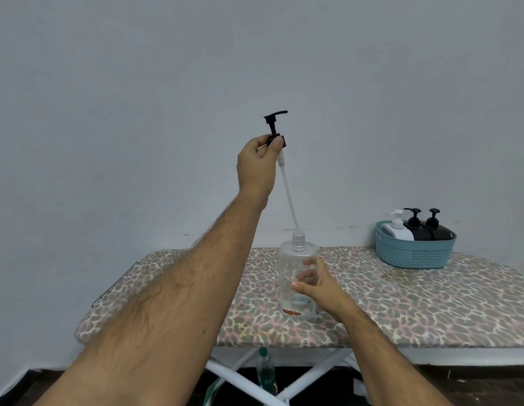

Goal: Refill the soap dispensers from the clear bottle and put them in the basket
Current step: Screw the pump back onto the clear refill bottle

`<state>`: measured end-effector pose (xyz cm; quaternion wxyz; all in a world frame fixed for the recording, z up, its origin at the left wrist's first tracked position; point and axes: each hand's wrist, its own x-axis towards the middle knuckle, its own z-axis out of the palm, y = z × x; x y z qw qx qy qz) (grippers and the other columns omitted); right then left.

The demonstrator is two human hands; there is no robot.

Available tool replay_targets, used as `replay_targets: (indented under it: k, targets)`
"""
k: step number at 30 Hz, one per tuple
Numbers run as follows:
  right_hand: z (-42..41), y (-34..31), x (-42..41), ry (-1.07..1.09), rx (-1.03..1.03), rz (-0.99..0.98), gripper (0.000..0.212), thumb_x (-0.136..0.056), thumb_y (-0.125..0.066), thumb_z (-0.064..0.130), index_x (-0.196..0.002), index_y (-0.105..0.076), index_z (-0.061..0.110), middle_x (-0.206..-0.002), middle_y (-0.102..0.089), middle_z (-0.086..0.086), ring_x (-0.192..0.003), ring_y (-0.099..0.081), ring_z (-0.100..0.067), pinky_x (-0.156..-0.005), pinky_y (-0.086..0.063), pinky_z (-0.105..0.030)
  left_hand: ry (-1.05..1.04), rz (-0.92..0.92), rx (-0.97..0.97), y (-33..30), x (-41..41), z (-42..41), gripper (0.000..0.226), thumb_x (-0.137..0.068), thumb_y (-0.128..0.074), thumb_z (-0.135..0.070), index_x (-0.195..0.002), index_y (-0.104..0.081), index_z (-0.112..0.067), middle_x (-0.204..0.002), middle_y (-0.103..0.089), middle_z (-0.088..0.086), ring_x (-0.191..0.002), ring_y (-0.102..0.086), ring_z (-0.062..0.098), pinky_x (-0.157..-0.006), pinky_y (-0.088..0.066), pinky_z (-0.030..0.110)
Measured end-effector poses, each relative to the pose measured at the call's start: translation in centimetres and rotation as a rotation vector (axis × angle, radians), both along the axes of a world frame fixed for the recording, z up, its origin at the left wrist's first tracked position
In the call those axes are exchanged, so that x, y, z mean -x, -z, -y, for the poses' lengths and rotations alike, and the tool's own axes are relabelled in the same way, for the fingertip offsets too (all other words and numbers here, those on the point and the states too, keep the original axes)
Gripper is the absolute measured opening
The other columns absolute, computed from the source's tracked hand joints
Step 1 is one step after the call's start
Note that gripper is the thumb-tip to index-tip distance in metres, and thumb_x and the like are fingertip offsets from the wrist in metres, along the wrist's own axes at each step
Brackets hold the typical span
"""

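A clear bottle [295, 259] stands upright on the leopard-print ironing board [401, 303], its threaded neck uncovered. My right hand [316, 284] grips its body from the right side. My left hand [257, 162] is raised high above it and pinches the collar of a black pump head [274, 121]. The pump's white dip tube [288, 194] slants down, with its tip just above the bottle's mouth. A teal basket [416, 253] at the board's back right holds one white dispenser [398, 228] and two black dispensers [427, 227].
A plain grey wall rises behind the board. Under the board I see its white crossed legs [249, 379] and a green-capped bottle [266, 373] on the dark floor. The board's rounded end lies at the left.
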<state>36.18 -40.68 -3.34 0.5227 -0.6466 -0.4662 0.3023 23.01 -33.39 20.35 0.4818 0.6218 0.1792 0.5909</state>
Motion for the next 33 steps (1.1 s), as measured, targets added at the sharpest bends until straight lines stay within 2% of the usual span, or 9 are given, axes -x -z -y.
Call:
replay_targets:
  k: [3, 7, 10, 14, 19, 22, 25, 29, 33]
  targets:
    - [-0.1, 0.1, -0.1, 0.002, 0.005, 0.003, 0.054, -0.084, -0.079, 0.021, -0.121, -0.042, 0.035, -0.118, -0.06, -0.007, -0.111, -0.062, -0.022, -0.099, -0.053, -0.049, -0.002, -0.039, -0.005, 1.5, -0.4, 0.0, 0.011, -0.094, -0.066, -0.023, -0.104, -0.064, -0.02, -0.096, -0.074, -0.008, -0.094, -0.068, -0.001, -0.072, -0.045, 0.006]
    - [-0.3, 0.2, -0.1, 0.003, 0.012, 0.001, 0.056, -0.083, -0.08, 0.023, -0.122, -0.041, 0.035, -0.118, -0.061, -0.006, -0.11, -0.062, -0.021, -0.099, -0.053, -0.047, 0.033, -0.147, -0.002, 4.7, -0.8, -0.2, 0.01, -0.092, -0.069, -0.022, -0.101, -0.065, -0.022, -0.098, -0.075, -0.006, -0.098, -0.069, 0.004, -0.087, -0.05, 0.019]
    - [-0.3, 0.2, -0.1, 0.004, 0.003, -0.006, 0.057, -0.082, -0.081, 0.024, -0.122, -0.042, 0.034, -0.117, -0.061, -0.007, -0.11, -0.063, -0.023, -0.098, -0.053, -0.048, 0.079, -0.256, 0.014, 7.6, -1.0, -0.1, 0.018, -0.091, -0.07, -0.022, -0.107, -0.065, -0.018, -0.107, -0.074, -0.001, -0.096, -0.068, 0.002, -0.08, -0.046, 0.012]
    - [-0.3, 0.3, -0.1, -0.001, -0.012, -0.014, 0.053, -0.083, -0.08, 0.022, -0.118, -0.042, 0.035, -0.117, -0.06, -0.01, -0.111, -0.062, -0.026, -0.097, -0.054, -0.048, 0.128, -0.346, 0.038, 11.2, -0.9, -0.3, 0.025, -0.092, -0.069, -0.022, -0.115, -0.064, -0.014, -0.109, -0.074, -0.002, -0.102, -0.067, 0.002, -0.086, -0.047, 0.016]
    - [-0.2, 0.2, -0.1, -0.005, -0.015, -0.015, 0.056, -0.076, -0.082, 0.031, -0.115, -0.043, 0.04, -0.117, -0.06, -0.011, -0.111, -0.063, -0.027, -0.097, -0.053, -0.05, 0.122, -0.335, 0.045, 11.8, -0.8, -0.4, 0.025, -0.092, -0.068, -0.024, -0.115, -0.063, -0.017, -0.109, -0.074, -0.004, -0.103, -0.067, 0.002, -0.084, -0.045, 0.015]
    - [-0.2, 0.2, 0.0, -0.005, -0.017, -0.01, 0.054, -0.08, -0.081, 0.026, -0.116, -0.043, 0.038, -0.117, -0.059, -0.011, -0.111, -0.063, -0.026, -0.097, -0.054, -0.05, 0.125, -0.36, 0.03, 11.6, -1.0, -0.2, 0.024, -0.092, -0.068, -0.023, -0.115, -0.063, -0.016, -0.108, -0.074, -0.004, -0.1, -0.067, 0.0, -0.077, -0.043, 0.007]
    - [0.0, 0.2, 0.0, -0.004, -0.016, -0.005, 0.055, -0.076, -0.081, 0.031, -0.115, -0.043, 0.04, -0.118, -0.059, -0.011, -0.11, -0.063, -0.027, -0.097, -0.054, -0.05, 0.138, -0.377, 0.028, 11.9, -1.1, 0.1, 0.022, -0.093, -0.066, -0.022, -0.114, -0.063, -0.016, -0.107, -0.075, -0.004, -0.098, -0.067, -0.003, -0.071, -0.042, 0.001]
    - [0.1, 0.1, 0.1, -0.002, -0.021, -0.01, 0.057, -0.073, -0.082, 0.035, -0.115, -0.043, 0.04, -0.116, -0.06, -0.011, -0.11, -0.064, -0.027, -0.097, -0.054, -0.051, 0.132, -0.437, 0.014, 13.2, -1.0, -0.1, 0.017, -0.092, -0.068, -0.022, -0.109, -0.063, -0.022, -0.11, -0.074, -0.005, -0.104, -0.067, 0.004, -0.083, -0.047, 0.017]
    - [0.1, 0.2, 0.2, 0.002, -0.018, 0.0, 0.063, -0.065, -0.081, 0.047, -0.114, -0.043, 0.045, -0.119, -0.059, -0.009, -0.11, -0.064, -0.026, -0.095, -0.055, -0.05, 0.14, -0.463, 0.02, 14.4, -0.6, -0.4, 0.019, -0.093, -0.067, -0.025, -0.11, -0.062, -0.023, -0.113, -0.072, -0.003, -0.107, -0.066, 0.008, -0.09, -0.047, 0.022]
